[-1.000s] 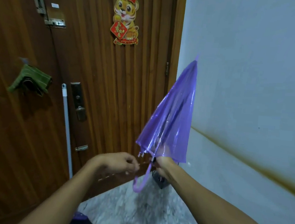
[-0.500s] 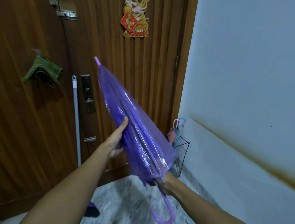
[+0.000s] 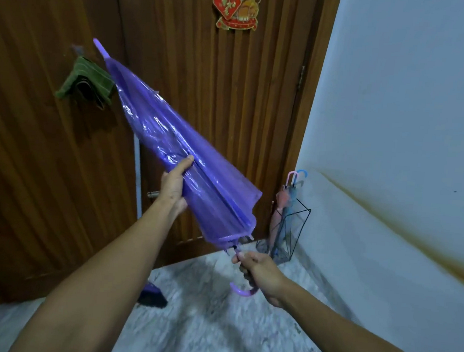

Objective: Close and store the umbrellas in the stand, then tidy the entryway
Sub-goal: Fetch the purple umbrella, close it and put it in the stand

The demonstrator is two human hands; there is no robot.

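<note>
Collapsed purple umbrella, upright with its canopy flared a second ago, is now lying slanted across the doorway, tip toward the upper left, with its translucent, wrinkled canopy gathered loosely. The left hand is cupping the canopy while the right hand is gripping the curved handle. Closing appears nearly complete; the wire umbrella stand, already holding umbrellas, is waiting in the floor's far right corner.

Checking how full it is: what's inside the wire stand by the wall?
The wire stand holds closed umbrellas: a pink umbrella and a blue-handled umbrella. Whether more stand behind them cannot be told; their lower ends blur together.
</note>
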